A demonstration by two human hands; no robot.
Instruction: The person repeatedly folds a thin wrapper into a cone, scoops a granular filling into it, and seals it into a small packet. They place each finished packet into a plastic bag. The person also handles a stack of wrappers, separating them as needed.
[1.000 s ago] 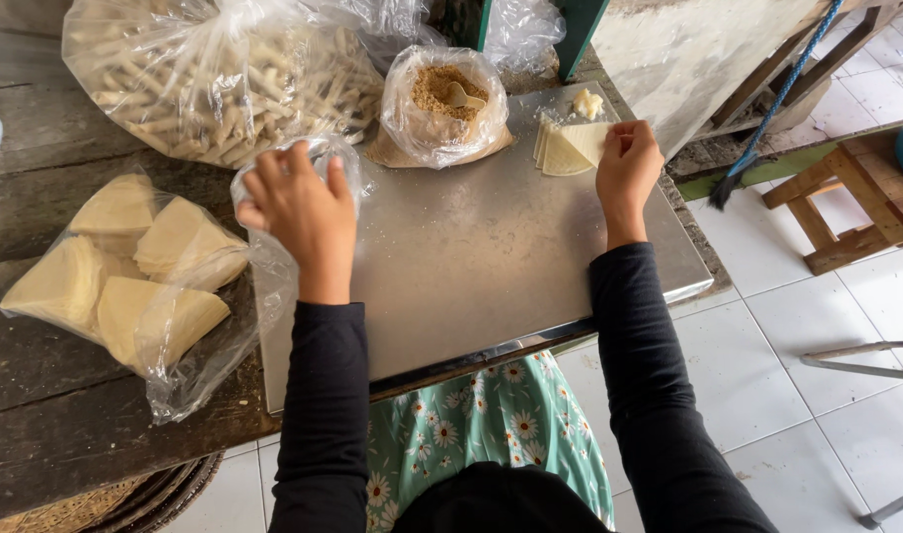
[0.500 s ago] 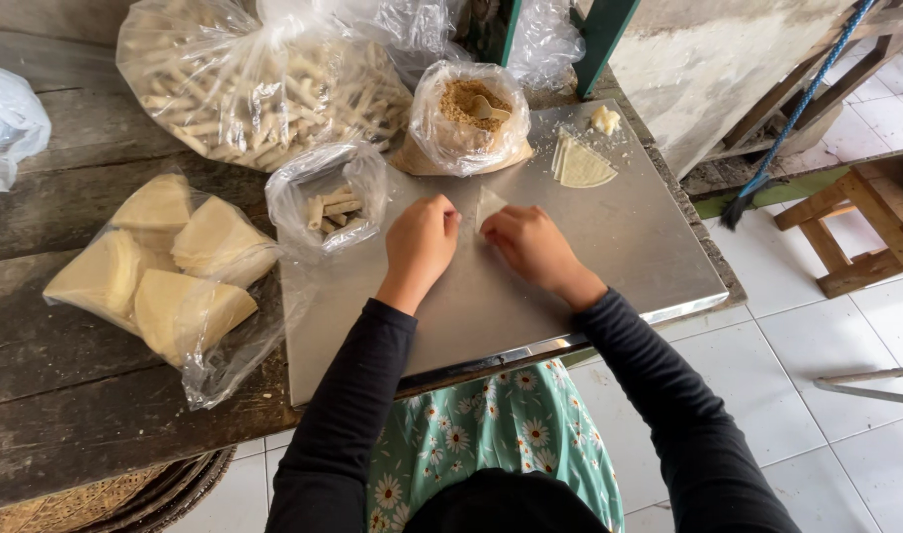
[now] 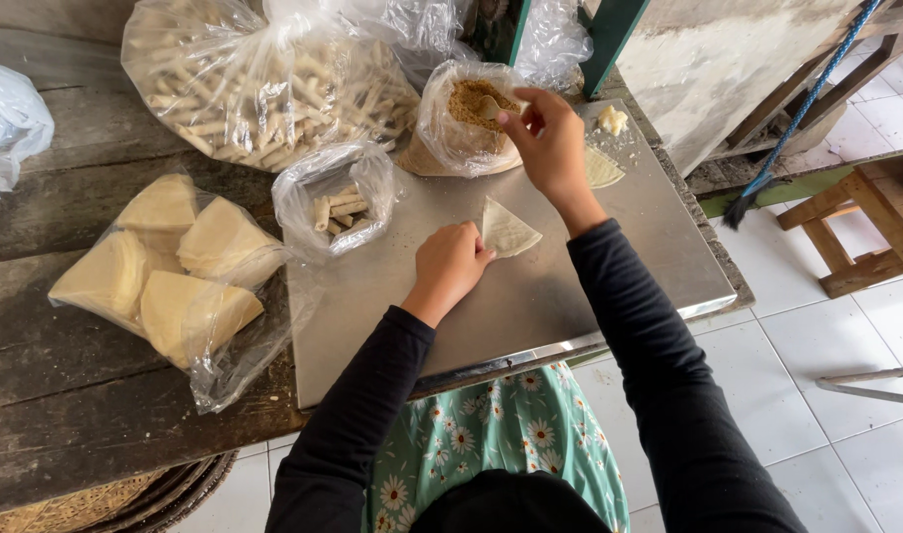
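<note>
Head view: the left hand (image 3: 449, 265) presses its fingertips on a triangular wrapper (image 3: 508, 230) lying flat on the metal tray (image 3: 589, 286). Just beyond it, the right hand (image 3: 550, 143) pinches a small spoon (image 3: 490, 107), its grip closed, over the bag of brown filling (image 3: 461, 133).

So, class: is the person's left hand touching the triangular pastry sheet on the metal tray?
Touching. The head view shows the left hand with its fingertips pressed on the left edge of the triangular pastry sheet, no gap between them.
</note>
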